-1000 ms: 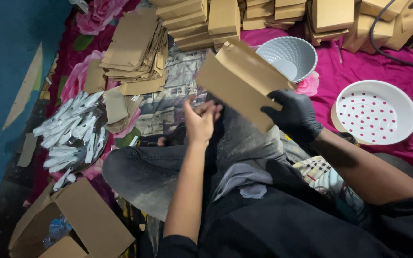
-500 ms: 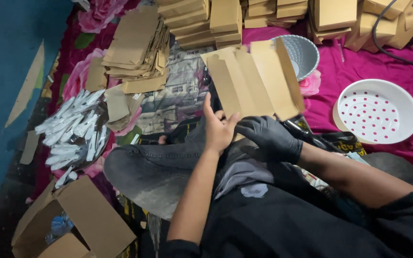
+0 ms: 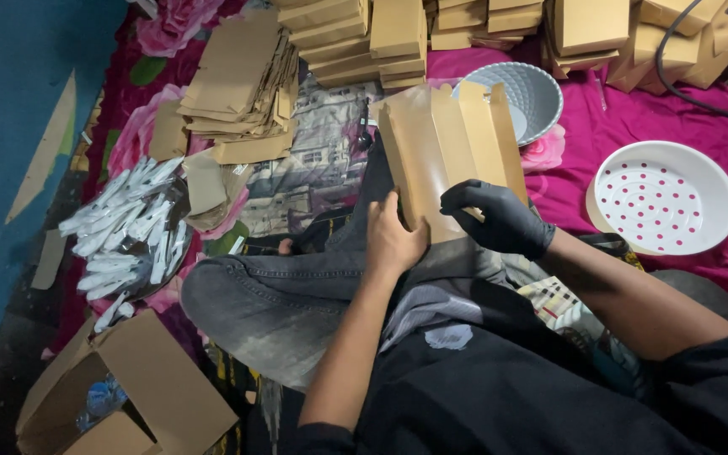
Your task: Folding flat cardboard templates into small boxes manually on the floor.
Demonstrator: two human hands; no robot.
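A flat brown cardboard blank [image 3: 452, 156] with several folded panels stands upright over my lap. My bare left hand [image 3: 391, 240] grips its lower left edge. My right hand [image 3: 499, 221], in a black glove, pinches its lower right part. I sit cross-legged in grey jeans [image 3: 271, 295]. A heap of flat cardboard blanks [image 3: 242, 84] lies at the upper left, and stacks of folded brown boxes [image 3: 364, 38] line the far edge.
A pile of small white packets [image 3: 124, 223] lies to my left. An open cardboard box [image 3: 120, 392] sits at the lower left. A grey bowl [image 3: 524, 97] and a white dotted bowl [image 3: 663, 198] rest on the pink cloth [image 3: 625, 126] to the right.
The cardboard blank has swung from a tilt to upright and come closer to me. My gloved right hand slid down to its lower right, and my left hand now grips its lower left edge.
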